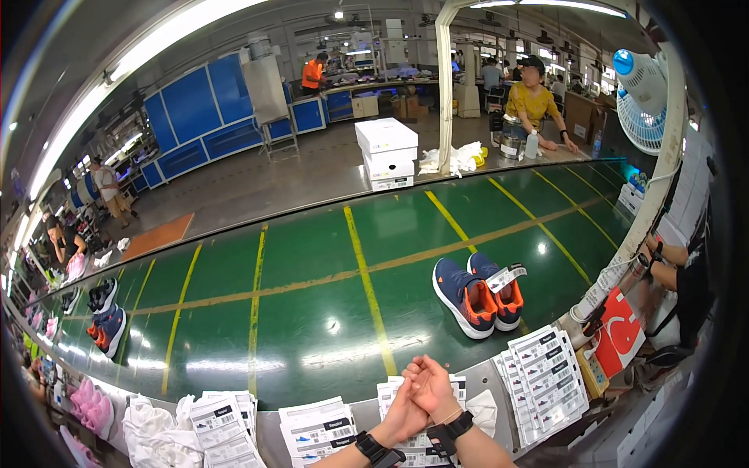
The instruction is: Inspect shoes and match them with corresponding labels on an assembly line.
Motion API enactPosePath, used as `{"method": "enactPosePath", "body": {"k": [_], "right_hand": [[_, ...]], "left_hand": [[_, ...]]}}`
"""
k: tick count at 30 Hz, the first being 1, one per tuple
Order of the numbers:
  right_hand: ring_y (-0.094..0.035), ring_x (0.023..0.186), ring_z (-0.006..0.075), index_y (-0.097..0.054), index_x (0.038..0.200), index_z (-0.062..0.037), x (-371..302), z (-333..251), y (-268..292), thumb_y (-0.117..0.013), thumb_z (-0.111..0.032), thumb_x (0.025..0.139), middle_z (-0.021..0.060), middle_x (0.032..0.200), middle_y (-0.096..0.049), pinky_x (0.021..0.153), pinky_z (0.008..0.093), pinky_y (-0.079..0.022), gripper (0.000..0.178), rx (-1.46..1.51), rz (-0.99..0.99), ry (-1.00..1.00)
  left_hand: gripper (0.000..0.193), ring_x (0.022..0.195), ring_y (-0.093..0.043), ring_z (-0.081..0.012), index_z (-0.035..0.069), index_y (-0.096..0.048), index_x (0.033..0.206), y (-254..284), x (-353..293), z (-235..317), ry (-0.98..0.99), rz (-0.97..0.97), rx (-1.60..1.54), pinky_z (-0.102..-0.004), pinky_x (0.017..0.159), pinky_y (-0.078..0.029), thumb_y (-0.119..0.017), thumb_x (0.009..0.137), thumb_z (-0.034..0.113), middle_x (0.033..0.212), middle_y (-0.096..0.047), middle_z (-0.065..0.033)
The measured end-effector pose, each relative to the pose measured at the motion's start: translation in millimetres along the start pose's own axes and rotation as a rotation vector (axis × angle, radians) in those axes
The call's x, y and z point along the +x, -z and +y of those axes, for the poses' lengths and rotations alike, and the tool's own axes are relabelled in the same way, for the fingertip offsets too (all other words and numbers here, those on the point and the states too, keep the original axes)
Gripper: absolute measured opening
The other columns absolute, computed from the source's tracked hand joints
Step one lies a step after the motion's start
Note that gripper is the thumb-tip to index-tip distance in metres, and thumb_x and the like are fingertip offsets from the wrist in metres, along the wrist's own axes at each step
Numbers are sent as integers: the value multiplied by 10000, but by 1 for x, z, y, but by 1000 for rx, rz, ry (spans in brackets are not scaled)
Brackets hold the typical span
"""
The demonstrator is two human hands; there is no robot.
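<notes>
My left hand (400, 415) and my right hand (434, 388) touch each other over the near edge of the green conveyor belt (304, 327). Fingers are curled on both, and whatever lies between them, if anything, is hidden. Beneath them lies a stack of printed label sheets (388, 396), partly covered by my wrists. Ahead and to the right, a pair of navy shoes (460, 300) with orange linings and white soles stands on the belt. A white tag (507, 278) hangs on the right-hand shoe.
More label sheets (316, 427) and a white cloth (160, 433) line the near ledge. White shoe boxes (388, 148) stand beyond the belt. Dark shoes (109, 331) sit far left. A post (445, 86) and fan (641, 101) rise to the right. A person in yellow (534, 105) works across.
</notes>
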State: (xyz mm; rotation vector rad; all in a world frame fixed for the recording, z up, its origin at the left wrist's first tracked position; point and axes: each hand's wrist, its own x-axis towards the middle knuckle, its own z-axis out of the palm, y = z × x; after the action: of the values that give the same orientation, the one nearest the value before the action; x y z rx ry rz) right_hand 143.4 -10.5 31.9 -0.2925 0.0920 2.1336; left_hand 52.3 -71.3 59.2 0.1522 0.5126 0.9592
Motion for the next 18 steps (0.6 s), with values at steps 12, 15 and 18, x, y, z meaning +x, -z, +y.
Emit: {"method": "enactPosePath", "body": {"k": [12,15,18], "right_hand": [[-513,735,201,-586,928,-15,1,5,0,-479,-252,987,76,780,-538,543,275,-435,268,-9,-14,-2],[-515,733,201,-585,930,-14,1,6,-1,-480,-251,986,77,780,-538,543,278,-436,265,-19,3,5],[-517,730,202,-583,930,-15,1,7,3,-482,-248,985,77,782,-540,545,282,-439,259,-30,5,15]], "left_hand": [[696,1358,-382,-308,125,-281,1461,15,2,0,20,-28,-9,-484,1124,-317,-330,967,612,1460,-379,-144],[694,1360,-380,-308,130,-277,1463,15,1,0,19,-33,-4,-486,1124,-317,-319,968,614,1462,-380,-138],[681,1361,-378,-306,137,-273,1465,12,-2,0,20,2,13,-485,1127,-312,-319,972,605,1464,-380,-129]]}}
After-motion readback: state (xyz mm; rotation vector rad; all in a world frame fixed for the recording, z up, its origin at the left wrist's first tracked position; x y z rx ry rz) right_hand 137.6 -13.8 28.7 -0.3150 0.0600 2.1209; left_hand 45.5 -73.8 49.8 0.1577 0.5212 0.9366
